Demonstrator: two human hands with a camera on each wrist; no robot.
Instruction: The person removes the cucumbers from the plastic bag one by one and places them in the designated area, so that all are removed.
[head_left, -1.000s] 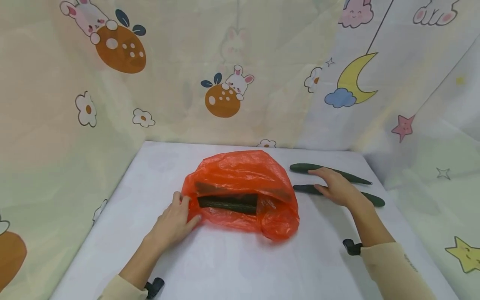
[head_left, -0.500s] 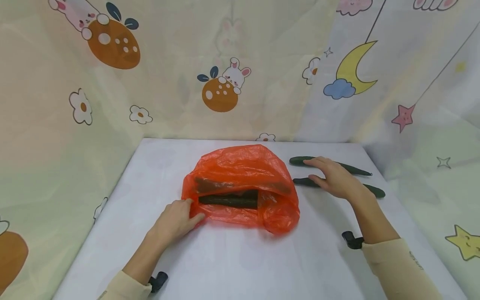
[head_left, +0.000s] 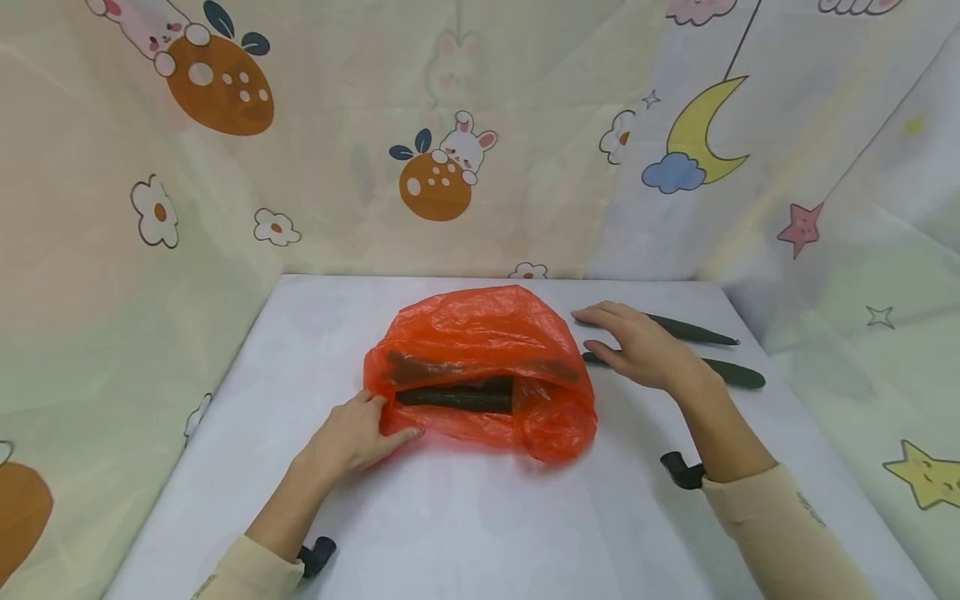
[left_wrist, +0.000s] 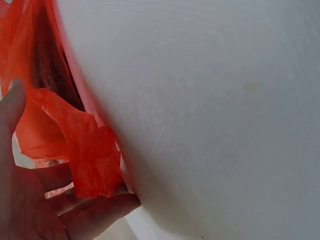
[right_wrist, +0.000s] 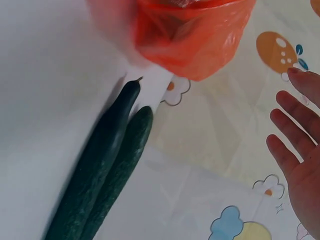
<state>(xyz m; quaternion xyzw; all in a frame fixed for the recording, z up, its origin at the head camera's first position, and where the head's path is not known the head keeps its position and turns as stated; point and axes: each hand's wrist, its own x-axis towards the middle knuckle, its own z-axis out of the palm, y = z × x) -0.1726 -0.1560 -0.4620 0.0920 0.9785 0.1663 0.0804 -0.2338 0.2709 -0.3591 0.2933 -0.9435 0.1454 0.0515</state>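
A crumpled red plastic bag (head_left: pixel 480 321) lies mid-table, its mouth facing me. Through the opening a dark green cucumber (head_left: pixel 457 398) shows, with more dark shapes behind the film. My left hand (head_left: pixel 352 437) is at the bag's left edge; in the left wrist view its fingers (left_wrist: pixel 102 215) extend behind a loose flap of the bag, the thumb standing apart. Two cucumbers, a far one (head_left: pixel 690 330) and a nearer one (head_left: pixel 738 373), lie right of the bag. Over their left parts hovers my right hand (head_left: pixel 637 346), fingers extended and nothing held, partly hiding both.
The white table (head_left: pixel 450 533) runs back to a printed cloth (head_left: pixel 337 167) with rabbits, flowers and a moon. More cloth hangs at both sides. A black camera mount (head_left: pixel 682 471) sits on the right wrist.
My right hand has shifted left along the two cucumbers, toward the bag, without taking either. The left hand stays at the bag's left edge, its thumb stretched slightly further right. The view has tilted down slightly.
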